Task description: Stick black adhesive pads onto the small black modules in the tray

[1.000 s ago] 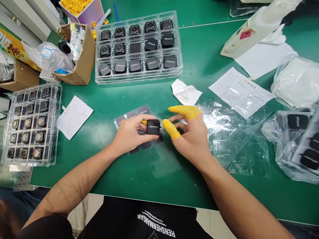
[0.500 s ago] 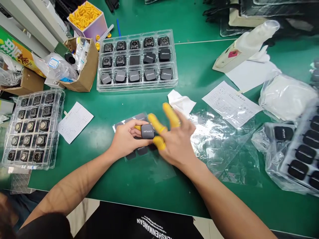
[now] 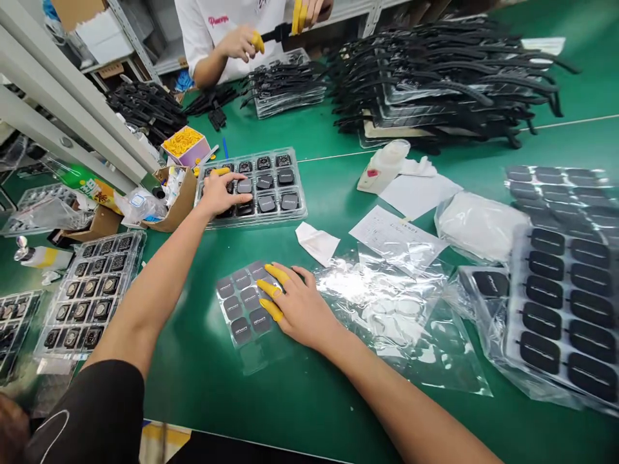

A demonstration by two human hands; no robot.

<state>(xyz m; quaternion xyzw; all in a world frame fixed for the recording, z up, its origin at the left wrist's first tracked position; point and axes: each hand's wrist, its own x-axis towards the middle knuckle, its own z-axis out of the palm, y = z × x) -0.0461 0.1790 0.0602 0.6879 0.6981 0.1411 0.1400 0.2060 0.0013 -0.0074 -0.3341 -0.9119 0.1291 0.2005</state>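
My left hand [image 3: 220,193] reaches over the clear plastic tray [image 3: 302,209], thumb and finger on either side of a dark square watch [image 3: 244,186] in a middle slot. More square watches lie in the tray, some with grey logo film on their faces. My right hand [image 3: 304,309], yellow cots on several fingers, rests with its fingers stretched over the right part of a sheet of grey logo films [image 3: 242,328]. The hand hides part of that sheet.
Clear plastic bags [image 3: 382,303], a written sheet [image 3: 391,232] and a white cloth [image 3: 316,243] lie right of centre. A black-pad tray [image 3: 512,322] stands at far right, a watch tray [image 3: 135,258] at left. A co-worker's hand [image 3: 236,44] shows beyond strap piles [image 3: 435,84].
My left hand has carried the watch from above the film sheet to the tray. My right hand has lowered onto the film sheet. The view has tilted up, showing the co-worker.
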